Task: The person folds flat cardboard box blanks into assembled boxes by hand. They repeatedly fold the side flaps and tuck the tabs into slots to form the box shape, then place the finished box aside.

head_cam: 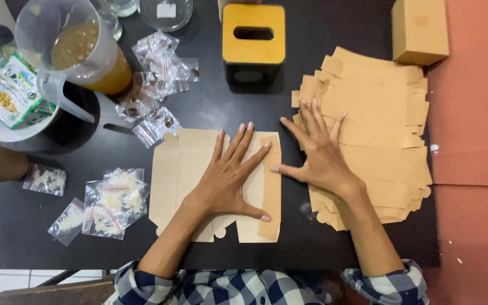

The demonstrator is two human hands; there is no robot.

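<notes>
the left hand (230,181) lies flat with fingers spread on a flat brown box sheet (199,181), near the middle of the dark desk (289,73). the right hand (317,155) is spread too, resting on the left edge of a stack of the same sheets (379,113) just to the right. neither hand pinches anything. the sheet looks thin, light and bendy, so the edges or flaps seem the best place to take hold. far left, a clear jug (80,51) holds yellow-brown drink. little clear bags (108,200) on the left hold white bits. a yellow-topped box (253,34) stands far off.
</notes>
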